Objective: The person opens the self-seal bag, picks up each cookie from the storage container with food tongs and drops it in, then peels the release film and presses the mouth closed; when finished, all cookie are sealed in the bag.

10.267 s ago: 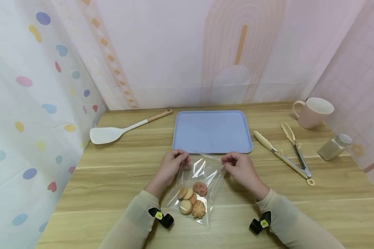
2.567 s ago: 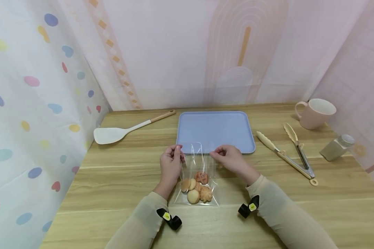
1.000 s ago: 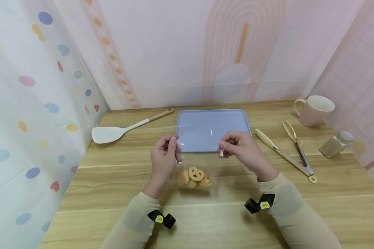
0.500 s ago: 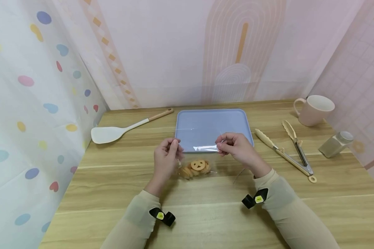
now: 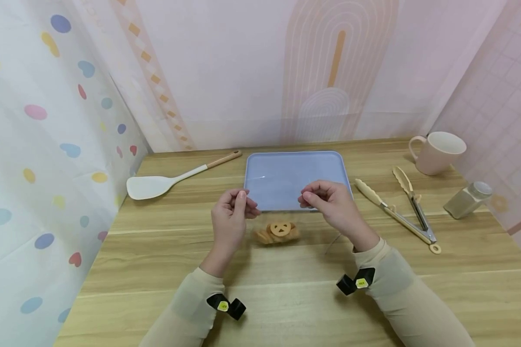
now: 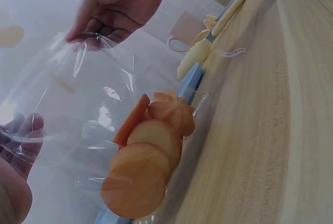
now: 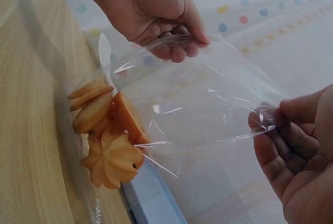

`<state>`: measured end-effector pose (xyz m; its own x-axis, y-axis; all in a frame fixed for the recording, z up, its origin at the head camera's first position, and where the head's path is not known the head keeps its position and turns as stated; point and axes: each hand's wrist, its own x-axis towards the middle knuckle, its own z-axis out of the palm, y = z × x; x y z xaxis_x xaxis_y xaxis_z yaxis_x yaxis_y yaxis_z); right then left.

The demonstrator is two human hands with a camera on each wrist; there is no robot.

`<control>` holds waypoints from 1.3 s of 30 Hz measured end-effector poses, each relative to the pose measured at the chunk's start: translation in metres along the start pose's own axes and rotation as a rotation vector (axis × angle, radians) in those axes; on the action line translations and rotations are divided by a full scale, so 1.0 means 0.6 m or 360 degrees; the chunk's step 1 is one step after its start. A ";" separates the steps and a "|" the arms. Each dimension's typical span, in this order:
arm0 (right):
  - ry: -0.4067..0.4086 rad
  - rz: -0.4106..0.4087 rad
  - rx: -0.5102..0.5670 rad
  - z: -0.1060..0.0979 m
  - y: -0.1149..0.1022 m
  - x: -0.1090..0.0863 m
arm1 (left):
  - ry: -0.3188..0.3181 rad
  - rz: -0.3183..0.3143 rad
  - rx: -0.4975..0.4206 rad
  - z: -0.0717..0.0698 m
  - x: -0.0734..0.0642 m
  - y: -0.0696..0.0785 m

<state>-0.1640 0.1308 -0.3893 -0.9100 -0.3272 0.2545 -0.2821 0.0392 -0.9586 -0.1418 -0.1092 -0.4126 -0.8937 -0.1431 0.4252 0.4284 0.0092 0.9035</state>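
Note:
Both hands pinch the upper edge of a clear plastic bag (image 7: 197, 96), one at each side. Thumb and bent fingers of the left hand (image 5: 229, 214) grip its left corner. The right hand (image 5: 334, 207) holds the other corner the same way. Several cookies (image 5: 281, 229) are gathered at the bag's bottom, below and between the hands. Round plain cookies (image 6: 136, 187) and a flower-shaped cookie (image 7: 112, 159) show through the film. The bag hangs roughly upright close to the table; whether its bottom touches the wood cannot be told.
A blue tray (image 5: 293, 168) lies behind the hands. To the left is a white spatula (image 5: 152, 187). Tongs (image 5: 401, 221), a pink mug (image 5: 438, 156) and a glass shaker (image 5: 468, 201) are on the right. A thin strip (image 5: 332, 244) lies by the right wrist.
Ten seconds ago the bag lay slanting toward the person, cookies nearer the front. Since then the hands have raised it upright and the cookies have settled along its bottom. Lately the hands shifted slightly.

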 end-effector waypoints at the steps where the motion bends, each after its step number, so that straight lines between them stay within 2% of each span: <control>1: 0.0021 0.0002 -0.0027 0.000 -0.001 0.000 | 0.0007 0.0002 0.0009 0.000 0.000 0.000; 4: 0.0060 0.0029 -0.0059 -0.002 -0.003 -0.001 | -0.0003 -0.0037 -0.0008 -0.002 0.002 0.000; 7: 0.0078 0.0053 0.0001 -0.004 -0.005 -0.001 | -0.0040 -0.0119 -0.0060 -0.004 0.004 0.001; 12: 0.0083 0.0122 0.0191 -0.006 -0.003 0.002 | -0.0132 -0.0256 -0.0279 -0.009 0.006 0.005; 16: 0.0084 0.0181 0.0227 -0.008 -0.003 0.003 | -0.0175 -0.0319 -0.0401 -0.012 0.008 0.005; 21: 0.0093 0.0221 0.0182 -0.011 0.002 0.005 | -0.0158 -0.0354 -0.0393 -0.011 0.011 0.004; 28: 0.0098 0.0242 0.0236 -0.015 0.012 0.008 | -0.0111 -0.0457 -0.0342 -0.015 0.016 0.003; 34: 0.0082 0.0268 0.0255 -0.018 0.015 0.010 | -0.0192 -0.0546 -0.0450 -0.028 0.023 0.002; 39: 0.0067 0.0263 0.0283 -0.022 0.016 0.011 | -0.0358 -0.0642 -0.0429 -0.045 0.030 -0.001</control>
<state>-0.1770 0.1415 -0.3951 -0.9523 -0.2903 0.0937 -0.0737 -0.0791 -0.9941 -0.1546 -0.1385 -0.4071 -0.9883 0.1333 0.0746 0.0376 -0.2614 0.9645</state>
